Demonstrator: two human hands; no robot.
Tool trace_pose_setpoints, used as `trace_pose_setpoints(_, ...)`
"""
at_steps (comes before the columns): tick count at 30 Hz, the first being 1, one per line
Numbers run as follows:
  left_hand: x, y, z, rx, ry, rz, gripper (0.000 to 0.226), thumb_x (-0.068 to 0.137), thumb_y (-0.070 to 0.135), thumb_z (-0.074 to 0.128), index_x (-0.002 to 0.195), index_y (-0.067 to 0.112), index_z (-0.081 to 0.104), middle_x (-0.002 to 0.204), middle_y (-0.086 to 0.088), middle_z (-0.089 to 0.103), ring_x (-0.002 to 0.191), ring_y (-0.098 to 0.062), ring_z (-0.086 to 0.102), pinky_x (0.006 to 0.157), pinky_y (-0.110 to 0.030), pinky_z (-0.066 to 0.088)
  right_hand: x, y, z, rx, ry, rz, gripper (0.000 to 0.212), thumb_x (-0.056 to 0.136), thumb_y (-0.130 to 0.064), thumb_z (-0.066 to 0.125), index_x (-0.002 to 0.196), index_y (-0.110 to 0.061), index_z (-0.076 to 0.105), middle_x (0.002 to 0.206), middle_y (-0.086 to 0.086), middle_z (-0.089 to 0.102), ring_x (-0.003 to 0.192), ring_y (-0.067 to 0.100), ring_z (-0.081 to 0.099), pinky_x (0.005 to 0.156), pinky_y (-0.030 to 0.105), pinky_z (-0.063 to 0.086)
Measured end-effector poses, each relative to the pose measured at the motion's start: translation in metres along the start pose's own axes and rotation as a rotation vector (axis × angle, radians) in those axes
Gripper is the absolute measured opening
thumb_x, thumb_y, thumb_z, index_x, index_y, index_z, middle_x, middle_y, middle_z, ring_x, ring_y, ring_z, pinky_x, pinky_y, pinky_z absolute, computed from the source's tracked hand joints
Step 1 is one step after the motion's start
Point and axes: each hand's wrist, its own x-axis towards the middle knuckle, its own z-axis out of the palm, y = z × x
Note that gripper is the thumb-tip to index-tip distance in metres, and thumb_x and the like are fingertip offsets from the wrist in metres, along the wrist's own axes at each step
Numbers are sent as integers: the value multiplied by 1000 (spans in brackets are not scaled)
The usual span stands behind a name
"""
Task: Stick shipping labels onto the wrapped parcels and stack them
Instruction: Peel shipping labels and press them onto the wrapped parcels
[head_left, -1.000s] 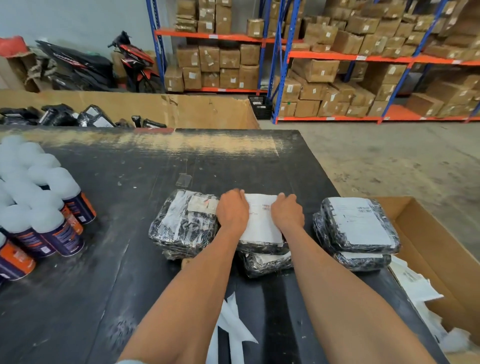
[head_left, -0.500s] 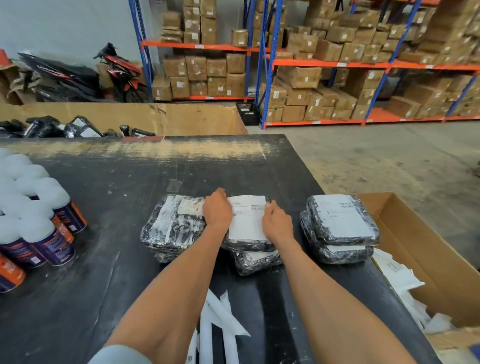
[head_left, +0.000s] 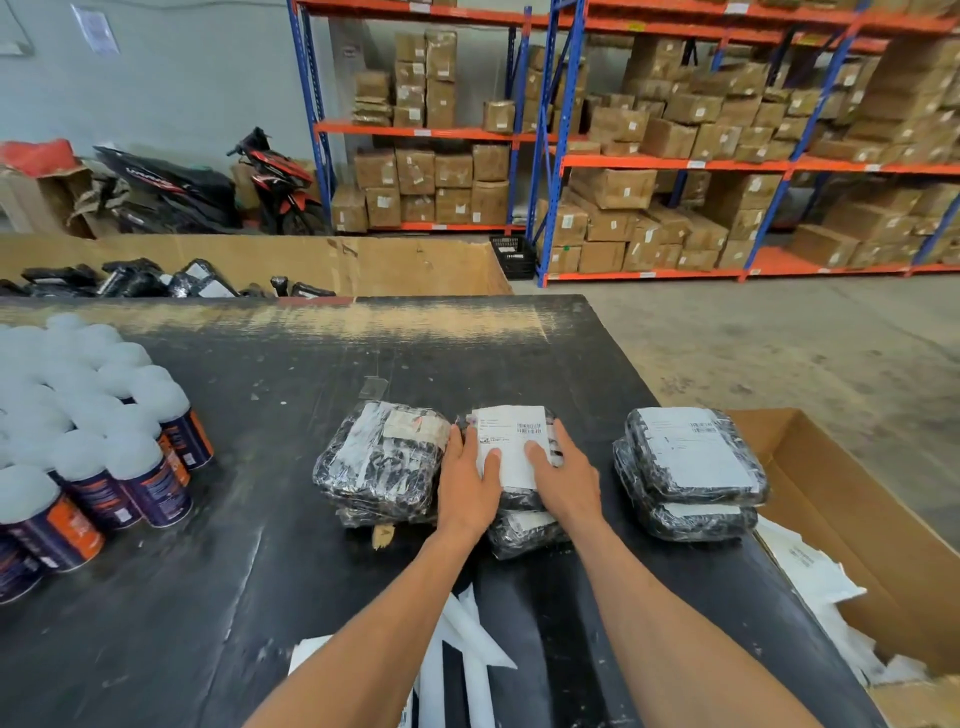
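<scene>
While pressing label (head_left: 511, 447) flat on top parcel (head_left: 519, 496), middle stack, table (head_left: 260, 519) | left hand (head_left: 467, 491), right hand (head_left: 563, 486): flat, fingers straight, grasping nothing | best smoothed centre outward, edges rubbed firmly.

Left hand (head_left: 467, 486) and right hand (head_left: 563, 480) press label (head_left: 511, 447) onto parcel (head_left: 519, 501).

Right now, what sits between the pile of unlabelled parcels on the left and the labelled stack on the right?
In the head view, a middle stack, with both hands pressing a label onto its top parcel.
</scene>
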Motion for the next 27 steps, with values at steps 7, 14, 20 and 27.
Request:
trace_pose_setpoints(7, -9, 27, -14, -31, 28, -45, 63, 103, 41, 47, 156, 13, 28, 166, -9, 10, 153, -26, 13, 120, -39, 20, -11, -12, -19, 65, 19, -28, 68, 96, -48, 59, 157, -27, 38, 150, -3, 55, 131, 19, 53, 106, 33, 44)
trace_pose_setpoints(14, -1, 70, -18, -4, 21, -1, 65, 103, 48, 41, 157, 16, 24, 166, -9, 8, 151, -34, 14, 120, -45, 20, -8, -42, -59, 116, 69, -133, 69, 96, -45, 64, 156, -21, 40, 155, 0, 48, 145, 24, 41, 116, 37, 36)
trace_pose_setpoints(20, 0, 121, 9, 1, 3, 59, 64, 104, 45, 41, 157, 14, 23, 166, -11, 7, 151, -35, 15, 119, -46, 22, 1, -40, -115, 129, 129, -161, 65, 98, -40, 64, 155, -17, 43, 149, -1, 56, 114, 8, 53, 90, 20, 37)
trace_pose_setpoints(27, 2, 175, 87, -38, -30, 95, 63, 104, 42, 41, 157, 12, 24, 166, -13, 9, 151, -34, 15, 120, -43, 21, 24, 0, -191, 152, 193, -142, 38, 97, -33, 65, 134, -26, 64, 110, -10, 74, 97, 13, 68, 88, 32, 54)
